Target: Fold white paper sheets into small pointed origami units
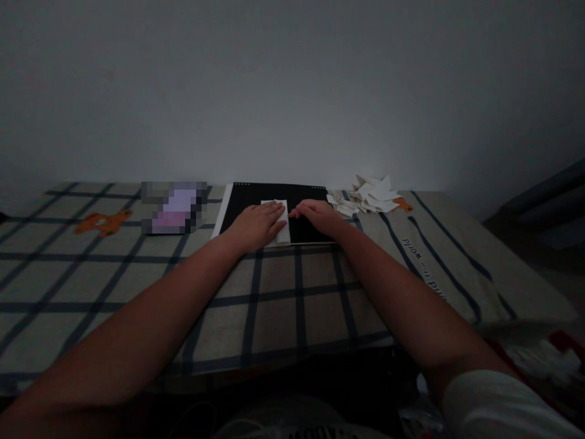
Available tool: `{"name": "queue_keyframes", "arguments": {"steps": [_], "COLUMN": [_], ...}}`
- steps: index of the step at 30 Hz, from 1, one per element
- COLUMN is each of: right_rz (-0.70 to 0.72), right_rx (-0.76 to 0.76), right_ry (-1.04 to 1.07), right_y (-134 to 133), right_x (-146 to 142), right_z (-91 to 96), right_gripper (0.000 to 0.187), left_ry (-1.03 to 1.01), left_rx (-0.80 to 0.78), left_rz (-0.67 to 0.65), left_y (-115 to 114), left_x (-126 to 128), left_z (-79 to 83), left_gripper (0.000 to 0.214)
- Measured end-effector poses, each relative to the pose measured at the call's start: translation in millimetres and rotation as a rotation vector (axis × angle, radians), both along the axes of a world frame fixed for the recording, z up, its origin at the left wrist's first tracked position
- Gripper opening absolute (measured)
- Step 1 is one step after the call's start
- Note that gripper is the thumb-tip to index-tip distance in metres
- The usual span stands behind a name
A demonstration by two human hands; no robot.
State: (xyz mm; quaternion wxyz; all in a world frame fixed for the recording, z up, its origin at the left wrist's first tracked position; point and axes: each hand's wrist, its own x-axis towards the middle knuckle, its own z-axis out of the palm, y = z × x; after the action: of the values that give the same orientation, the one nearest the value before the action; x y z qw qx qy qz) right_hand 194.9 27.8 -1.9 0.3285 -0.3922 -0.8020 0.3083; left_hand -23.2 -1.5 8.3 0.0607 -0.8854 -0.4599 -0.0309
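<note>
A small white sheet of paper (282, 227) lies on a black board (274, 195) on the checked cloth. My left hand (258, 224) lies flat on the paper with its fingers stretched out, pressing it down. My right hand (317, 216) rests on the board just right of the paper, its fingertips touching the paper's right edge; the fingers are held together and slightly curled, with nothing seen in them.
A heap of folded white paper pieces (370, 195) sits right of the board by the wall. An orange bear print (103, 222) marks the checked cloth (274, 292) at the left. A blurred pink patch (173, 207) lies left of the board. The wall stands close behind.
</note>
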Motion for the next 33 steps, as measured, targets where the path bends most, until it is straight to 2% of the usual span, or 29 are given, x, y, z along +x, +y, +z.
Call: {"name": "queue_keyframes", "arguments": {"steps": [19, 25, 29, 33], "right_rz": [-0.005, -0.039, -0.076, -0.049], "right_rx": [-0.019, 0.050, 0.139, 0.205], "right_ry": [0.044, 0.042, -0.018, -0.114], "right_y": [3.1, 3.6, 4.3, 5.6], "right_x": [0.5, 0.9, -0.7, -3.1], "right_z": [-2.8, -4.9, -6.8, -8.9], "right_gripper": [0.033, 0.035, 0.034, 0.032], "left_ry": [0.014, 0.009, -0.001, -0.012], "left_rx": [-0.067, -0.074, -0.084, -0.099], "left_rz": [0.026, 0.039, 0.038, 0.017], "left_y": [-2.7, -1.8, -0.6, 1.0], "left_x": [0.9, -0.4, -1.3, -2.7], "left_z": [-0.6, -3.3, -4.7, -5.9], "left_gripper": [0.061, 0.061, 0.061, 0.061]}}
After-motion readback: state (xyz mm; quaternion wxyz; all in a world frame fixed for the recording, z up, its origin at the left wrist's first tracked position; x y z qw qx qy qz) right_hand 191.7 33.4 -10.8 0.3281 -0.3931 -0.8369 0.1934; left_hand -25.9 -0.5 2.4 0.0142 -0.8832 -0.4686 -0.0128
